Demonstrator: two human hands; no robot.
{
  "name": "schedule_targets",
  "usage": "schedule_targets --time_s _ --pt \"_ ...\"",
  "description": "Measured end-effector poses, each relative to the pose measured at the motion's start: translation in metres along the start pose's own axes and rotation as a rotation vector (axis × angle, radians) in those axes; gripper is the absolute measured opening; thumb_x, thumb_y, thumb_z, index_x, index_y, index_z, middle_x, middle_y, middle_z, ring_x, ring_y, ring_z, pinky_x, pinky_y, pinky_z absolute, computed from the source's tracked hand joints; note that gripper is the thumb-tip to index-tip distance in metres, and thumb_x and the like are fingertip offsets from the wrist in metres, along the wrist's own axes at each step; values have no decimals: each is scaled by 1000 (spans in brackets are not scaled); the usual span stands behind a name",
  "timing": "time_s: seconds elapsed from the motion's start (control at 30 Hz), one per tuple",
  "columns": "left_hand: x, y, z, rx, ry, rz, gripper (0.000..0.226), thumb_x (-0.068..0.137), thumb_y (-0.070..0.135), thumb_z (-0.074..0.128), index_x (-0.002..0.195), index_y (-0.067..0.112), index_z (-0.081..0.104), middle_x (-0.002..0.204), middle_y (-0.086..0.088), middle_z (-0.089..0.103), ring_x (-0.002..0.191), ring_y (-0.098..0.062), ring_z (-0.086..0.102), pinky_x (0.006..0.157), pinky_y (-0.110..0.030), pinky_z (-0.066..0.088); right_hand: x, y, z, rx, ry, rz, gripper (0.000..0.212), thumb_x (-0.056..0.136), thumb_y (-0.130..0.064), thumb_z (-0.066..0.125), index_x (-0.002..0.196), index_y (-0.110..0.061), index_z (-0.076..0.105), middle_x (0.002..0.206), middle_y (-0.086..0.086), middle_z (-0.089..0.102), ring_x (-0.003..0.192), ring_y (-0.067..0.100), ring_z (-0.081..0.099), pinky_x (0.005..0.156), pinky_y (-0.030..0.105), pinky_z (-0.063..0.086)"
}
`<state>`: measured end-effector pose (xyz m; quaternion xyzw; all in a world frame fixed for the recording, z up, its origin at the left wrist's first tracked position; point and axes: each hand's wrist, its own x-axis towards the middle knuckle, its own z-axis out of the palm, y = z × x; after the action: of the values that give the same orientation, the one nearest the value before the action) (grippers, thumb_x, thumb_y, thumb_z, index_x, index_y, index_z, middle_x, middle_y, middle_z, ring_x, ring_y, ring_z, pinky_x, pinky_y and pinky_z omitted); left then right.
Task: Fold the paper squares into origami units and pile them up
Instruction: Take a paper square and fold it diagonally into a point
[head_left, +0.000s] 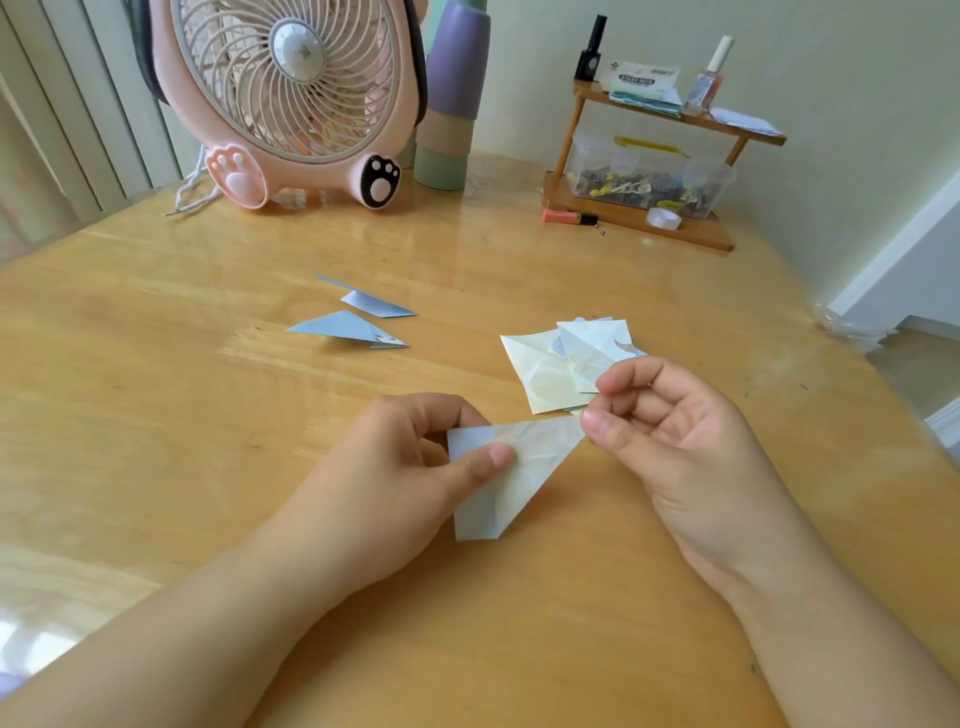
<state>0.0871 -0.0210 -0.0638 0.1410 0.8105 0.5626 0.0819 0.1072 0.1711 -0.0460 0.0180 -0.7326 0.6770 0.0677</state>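
We note a partly folded paper piece (511, 467), pale blue and cream, held above the wooden bench (156, 415) in the foreground. The left hand (415, 467) grips its left end, thumb pressed on the upper face and fingers (462, 410) curled behind. The right hand (691, 441) pinches the paper's right tip between thumb and forefinger, the remaining fingers loosely curled.

Just beyond the held piece, toward the right, we record a loose pile of paper squares (561, 364), cream and pale blue, overlapping and lying flat on the bench. Beyond the held piece, toward the left, two folded pointed units (353, 327) lie close together, well apart from the squares.

At the bench's far edge we observe a pink desk fan (291, 98) with paw-shaped feet, a striped vase (452, 98) just beside it, and a small wooden rack (644, 156) carrying bottles, a sticky-note pack and a clear box of small items.
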Motion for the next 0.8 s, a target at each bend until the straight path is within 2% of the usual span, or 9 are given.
schedule_targets --time_s 0.07,0.13,0.3,0.47,0.57,0.67,0.73,0.8 --pt "0 0 -1 -97 -28 13 23 72 47 63 72 24 66 63 1 65 55 -7 51 54 -19 38 -1 -1 0 54 18 17 24 67 -10 74 86 -18 61 68 -5 61 67 5 56 64 13 46" --pt "0 0 -2 -146 -36 12 25 70 47 63 73 22 67 70 -2 69 60 -9 56 57 -20 40 -1 -1 -1 87 29 32 22 65 -12 69 85 -19 62 68 -4 60 66 5 56 63 13 46" --pt "-2 5 -2 -307 -32 -12 20 70 32 70 75 13 68 76 -3 73 67 -13 64 61 -21 44 -1 -1 -1 134 23 58 22 65 -12 69 84 -21 62 66 -4 59 64 6 54 66 15 47" --pt "-2 7 -1 -379 -13 4 15 66 25 71 77 15 68 76 -1 73 66 -11 66 59 -18 48 -2 -1 -1 116 -5 66 20 67 -15 69 85 -23 64 68 -3 59 65 8 53 67 16 47" --pt "-2 6 -1 -422 -5 34 19 64 24 71 83 22 70 77 -2 72 68 -13 65 62 -20 50 -3 -2 1 31 -86 104 17 70 -22 68 87 -20 67 71 0 59 66 9 53 65 17 46" --pt "-1 6 0 -436 -9 70 26 65 21 70 90 26 72 79 -10 70 71 -16 67 65 -19 51 -4 0 7 -101 -134 89 21 76 -29 67 74 -8 67 68 0 59 64 10 50 61 19 43" --pt "-2 6 0 -438 -19 76 26 66 20 70 92 24 74 85 -12 72 77 -20 70 68 -19 53 -4 0 8 -130 -97 93 28 77 -33 73 63 -11 63 60 -4 56 60 9 48 57 18 41" --pt "-1 5 0 -432 -25 77 26 67 20 70 93 23 73 87 -12 73 81 -22 71 72 -23 55 -4 0 9 -112 -61 109 26 72 -36 69 59 -14 62 58 -6 56 57 7 45 54 17 38"
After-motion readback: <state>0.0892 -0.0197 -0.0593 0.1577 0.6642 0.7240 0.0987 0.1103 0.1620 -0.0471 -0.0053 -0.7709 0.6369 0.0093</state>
